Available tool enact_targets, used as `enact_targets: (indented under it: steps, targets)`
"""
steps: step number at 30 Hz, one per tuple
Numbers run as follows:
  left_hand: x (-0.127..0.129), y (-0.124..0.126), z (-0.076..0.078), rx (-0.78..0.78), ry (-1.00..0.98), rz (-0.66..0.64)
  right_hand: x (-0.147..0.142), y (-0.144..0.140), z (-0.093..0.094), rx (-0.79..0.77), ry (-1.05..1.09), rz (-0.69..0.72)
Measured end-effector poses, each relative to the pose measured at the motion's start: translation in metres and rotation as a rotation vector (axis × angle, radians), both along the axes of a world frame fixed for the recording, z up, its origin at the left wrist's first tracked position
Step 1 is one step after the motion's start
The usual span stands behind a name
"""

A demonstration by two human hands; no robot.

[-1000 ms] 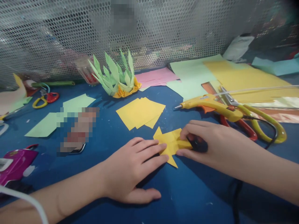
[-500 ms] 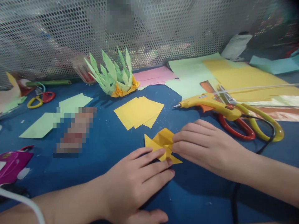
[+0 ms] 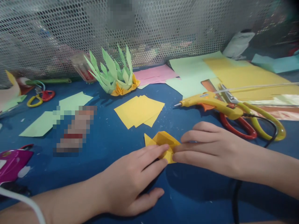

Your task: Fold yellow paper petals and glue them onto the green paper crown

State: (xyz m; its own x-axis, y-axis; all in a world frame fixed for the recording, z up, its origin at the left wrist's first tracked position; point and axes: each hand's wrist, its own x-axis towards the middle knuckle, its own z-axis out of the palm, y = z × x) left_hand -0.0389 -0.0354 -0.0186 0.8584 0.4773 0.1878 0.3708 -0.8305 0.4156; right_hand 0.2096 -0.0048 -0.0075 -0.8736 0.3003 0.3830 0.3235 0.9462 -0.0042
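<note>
Both hands lie flat on the blue table (image 3: 105, 137), fingers stretched out and close together: the left hand (image 3: 130, 180) presses its fingertips on the near edge of the folded yellow paper (image 3: 163, 143), and the right hand (image 3: 210, 147) pins that paper from the right. Just beyond lies a stack of yellow squares (image 3: 137, 110). To the right rest a yellow glue gun (image 3: 210, 102) and scissors (image 3: 252, 124); farther back stands a green paper flower (image 3: 112, 74).
</note>
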Motion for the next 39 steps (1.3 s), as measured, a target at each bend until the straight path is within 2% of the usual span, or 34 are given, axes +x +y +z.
enact_targets:
  steps: [10,18,27,35,39]
  targets:
    - [0.003,0.002,0.004,-0.039,0.089,-0.002,0.000,-0.002,0.000,0.013,-0.014,0.015]
    - [0.003,0.002,0.004,-0.025,0.079,-0.015,-0.009,-0.013,-0.002,0.274,-0.083,-0.153]
    - [0.002,0.003,0.005,-0.056,0.067,-0.016,-0.014,-0.021,-0.010,0.297,-0.066,-0.184]
    - [0.002,0.001,0.003,-0.047,0.055,0.003,-0.020,-0.024,-0.006,0.325,-0.084,-0.130]
    - [0.003,0.000,0.005,-0.034,0.055,0.020,-0.023,-0.029,-0.005,0.303,-0.109,-0.169]
